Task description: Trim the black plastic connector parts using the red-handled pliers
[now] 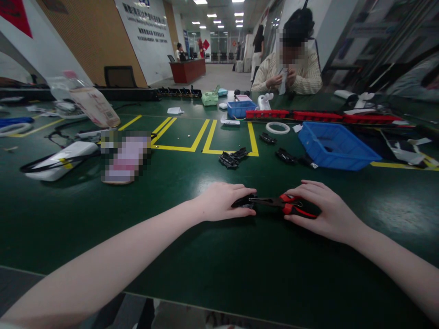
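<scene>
My left hand (222, 202) is closed around a small black plastic part (244, 201), low over the green tabletop. Red-handled needle-nose pliers (288, 204) are in my right hand (325, 210), thumb and fingers around the grips. The plier tips reach left to the black part and meet it between my left thumb and fingers; what exactly they pinch is too small to tell. Similar black plastic parts (229, 160) lie beyond my hands, with another (285, 156) farther right, near the blue bin.
A blue plastic bin (338, 153) stands at the right, a white tape ring (277, 128) beside it. To the left are a phone (125, 160), a white device with a black strap (63, 160) and a bottle (94, 103). A person (290, 64) sits across the green table (164, 246).
</scene>
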Tool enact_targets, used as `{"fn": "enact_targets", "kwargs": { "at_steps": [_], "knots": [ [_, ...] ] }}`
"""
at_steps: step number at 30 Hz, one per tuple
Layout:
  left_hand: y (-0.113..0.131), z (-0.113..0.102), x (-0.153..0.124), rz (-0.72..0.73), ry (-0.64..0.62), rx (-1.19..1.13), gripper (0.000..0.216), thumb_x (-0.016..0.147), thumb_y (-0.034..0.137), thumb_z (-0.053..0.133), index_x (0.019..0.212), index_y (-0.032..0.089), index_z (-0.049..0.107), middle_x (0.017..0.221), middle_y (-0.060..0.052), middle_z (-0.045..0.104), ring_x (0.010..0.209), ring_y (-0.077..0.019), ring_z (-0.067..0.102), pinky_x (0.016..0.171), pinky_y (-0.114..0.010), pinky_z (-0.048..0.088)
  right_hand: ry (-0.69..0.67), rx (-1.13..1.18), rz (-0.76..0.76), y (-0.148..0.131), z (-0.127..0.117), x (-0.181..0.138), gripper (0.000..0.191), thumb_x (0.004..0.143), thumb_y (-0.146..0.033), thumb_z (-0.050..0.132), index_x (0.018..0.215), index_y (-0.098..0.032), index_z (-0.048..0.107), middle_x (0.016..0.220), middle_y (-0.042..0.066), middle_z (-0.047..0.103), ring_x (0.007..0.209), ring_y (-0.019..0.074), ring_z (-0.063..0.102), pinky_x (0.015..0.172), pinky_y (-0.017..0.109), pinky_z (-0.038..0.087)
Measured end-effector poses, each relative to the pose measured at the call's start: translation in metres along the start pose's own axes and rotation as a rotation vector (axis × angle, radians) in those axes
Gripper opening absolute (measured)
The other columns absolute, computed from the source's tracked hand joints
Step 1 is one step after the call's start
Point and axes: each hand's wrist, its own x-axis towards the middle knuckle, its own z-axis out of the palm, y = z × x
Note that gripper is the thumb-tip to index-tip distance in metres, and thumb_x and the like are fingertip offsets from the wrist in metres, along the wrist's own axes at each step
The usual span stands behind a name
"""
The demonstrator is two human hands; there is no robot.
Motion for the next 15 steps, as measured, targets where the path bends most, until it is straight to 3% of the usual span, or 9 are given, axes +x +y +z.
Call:
{"fn": "enact_targets", "kwargs": {
  "at_steps": [7, 15],
  "knots": [
    [0.0000, 0.0002, -0.0003, -0.002, 0.011, 0.055, 0.054, 0.090, 0.052, 0.050, 0.131, 0.017, 0.049, 0.102, -0.005, 0.066, 0.076, -0.0165, 0.062, 0.058, -0.024, 0.041, -0.004, 0.108, 0.123, -0.0008, -0.0003, -0.0030, 0.037, 0.082, -0.048, 0.061, 0.109, -0.022, 0.059, 0.101, 0.008, 0.065, 0.092, 0.0246, 0.062, 0.076, 0.039, 0.052],
    [-0.0006, 0.0003, -0.0003, 0.001, 0.008, 0.020, 0.049, 0.091, 0.051, 0.049, 0.127, 0.018, 0.052, 0.099, -0.003, 0.065, 0.076, -0.0154, 0.061, 0.059, -0.024, 0.040, -0.042, 0.140, 0.129, -0.0023, -0.0040, -0.0041, 0.037, 0.081, -0.047, 0.063, 0.108, -0.023, 0.059, 0.102, 0.007, 0.063, 0.092, 0.0233, 0.061, 0.077, 0.038, 0.052]
  ]
}}
